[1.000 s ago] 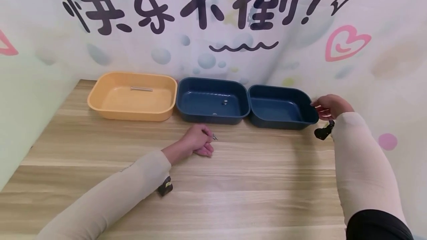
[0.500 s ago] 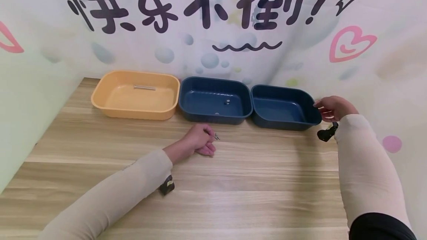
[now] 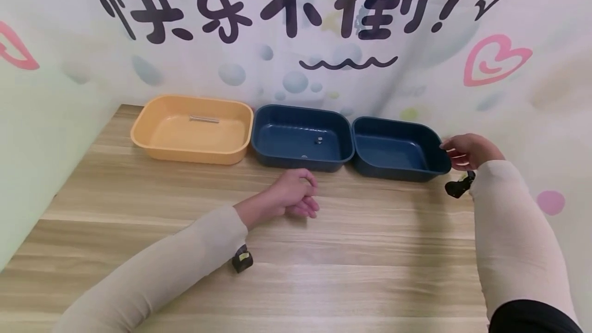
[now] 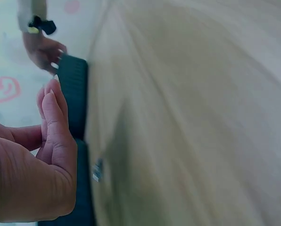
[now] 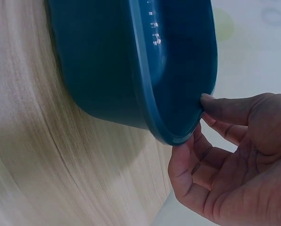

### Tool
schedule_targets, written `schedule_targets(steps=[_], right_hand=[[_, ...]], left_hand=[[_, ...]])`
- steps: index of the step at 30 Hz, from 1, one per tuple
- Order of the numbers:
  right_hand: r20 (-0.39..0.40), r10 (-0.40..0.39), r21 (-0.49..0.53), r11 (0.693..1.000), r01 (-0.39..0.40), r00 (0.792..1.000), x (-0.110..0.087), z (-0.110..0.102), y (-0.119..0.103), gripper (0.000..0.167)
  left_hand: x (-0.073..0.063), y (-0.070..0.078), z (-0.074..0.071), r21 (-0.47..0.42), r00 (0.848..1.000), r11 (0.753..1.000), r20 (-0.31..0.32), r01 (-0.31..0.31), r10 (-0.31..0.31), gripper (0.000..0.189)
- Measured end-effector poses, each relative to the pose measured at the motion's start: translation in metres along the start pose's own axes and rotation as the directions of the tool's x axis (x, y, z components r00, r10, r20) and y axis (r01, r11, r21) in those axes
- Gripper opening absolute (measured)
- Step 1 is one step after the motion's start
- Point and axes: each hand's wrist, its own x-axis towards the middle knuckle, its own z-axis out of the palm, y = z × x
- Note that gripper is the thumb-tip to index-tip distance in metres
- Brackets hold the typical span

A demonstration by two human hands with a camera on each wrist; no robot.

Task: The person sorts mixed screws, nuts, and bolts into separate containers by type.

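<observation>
My left hand hovers over the table in front of the middle blue bin, fingers loosely extended and apart from anything. Beyond its palm, the left wrist view shows a small, blurred metal piece on the table. In the head view this hand covers that spot. At the far right, my right hand pinches the end rim of the right blue bin; its thumb lies on the rim and the fingers curl beneath. No contents show in this bin.
To the left stands a yellow bin with a long metal bolt in it. Small metal pieces lie in the middle blue bin. All three bins form a row along a printed cloth backdrop.
My left hand has shifted right, its fingers loosening, and now hides the small metal pieces seen at its fingertips before. My right hand keeps its hold on the rim. The head view has shifted slightly.
</observation>
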Motion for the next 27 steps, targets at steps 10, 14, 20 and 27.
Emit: schedule_targets(steps=[10, 14, 20, 27], right_hand=[[0.010, -0.013, 0.016, 1.000, 0.013, 1.000, 0.002, -0.002, 0.005, 0.031], [0.007, -0.012, 0.013, 1.000, 0.012, 1.000, 0.003, -0.001, 0.007, 0.031], [-0.007, -0.022, 0.011, 1.000, 0.022, 1.000, 0.004, -0.001, 0.007, 0.035], [0.008, -0.028, 0.016, 0.999, 0.028, 1.000, 0.003, -0.001, 0.005, 0.031]], left_hand=[[0.001, 0.036, 0.031, -0.066, 0.995, 0.996, 0.076, -0.057, 0.062, 0.008], [0.007, 0.049, 0.043, -0.084, 0.992, 0.994, 0.091, -0.077, 0.084, 0.010], [0.020, 0.067, 0.059, -0.114, 0.993, 0.989, 0.061, -0.097, 0.104, 0.024], [0.031, 0.086, 0.070, -0.132, 0.991, 0.983, 0.020, -0.125, 0.129, 0.002]])
